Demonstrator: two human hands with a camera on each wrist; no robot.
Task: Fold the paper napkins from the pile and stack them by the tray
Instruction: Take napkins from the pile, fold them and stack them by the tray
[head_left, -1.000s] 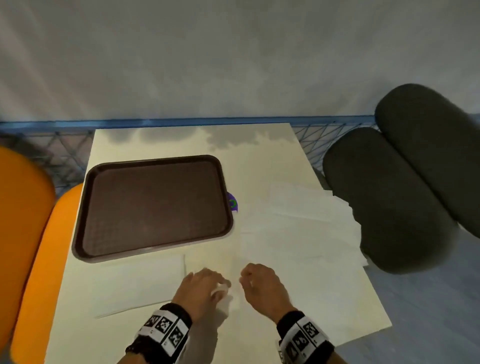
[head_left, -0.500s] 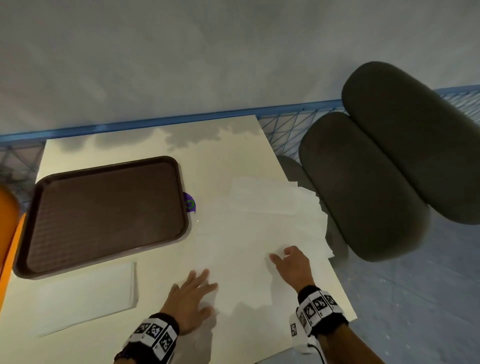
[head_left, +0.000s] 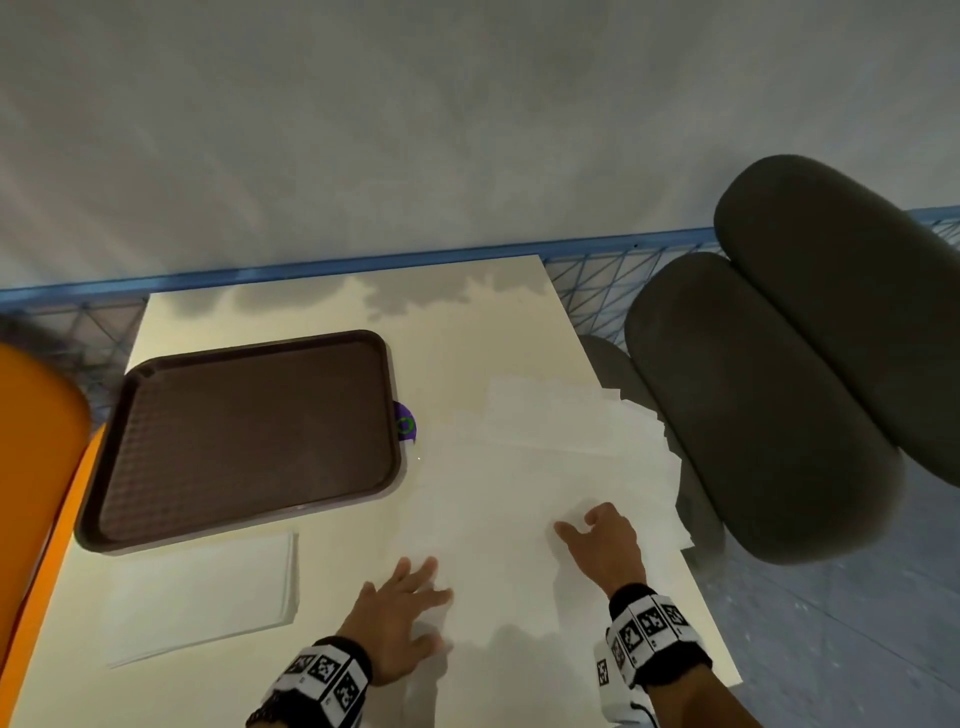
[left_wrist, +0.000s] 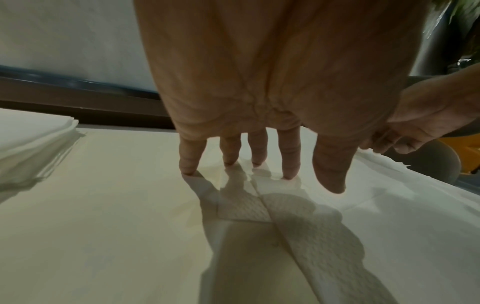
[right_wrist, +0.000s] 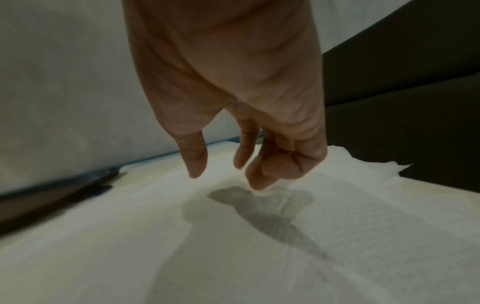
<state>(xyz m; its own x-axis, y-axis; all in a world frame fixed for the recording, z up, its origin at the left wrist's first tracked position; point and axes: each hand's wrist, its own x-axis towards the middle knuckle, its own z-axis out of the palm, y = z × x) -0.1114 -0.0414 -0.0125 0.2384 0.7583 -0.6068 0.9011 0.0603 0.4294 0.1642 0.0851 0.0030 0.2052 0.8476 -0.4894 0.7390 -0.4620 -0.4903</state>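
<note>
Fetching next napkin: left hand (head_left: 397, 610) flat on pile (head_left: 545, 467) right of tray (head_left: 244, 441); right hand (head_left: 605, 540) loosely curled, empty. Next: pinch top sheet's corner w/o dragging others.

Grey wall (head_left: 467, 130), cream table (head_left: 467, 332); dark cushioned chair (head_left: 779, 389), orange seat (head_left: 36, 441)

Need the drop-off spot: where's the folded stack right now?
In the head view, the folded stack lies on the table's near left, just in front of the tray, left of the left hand.
</note>
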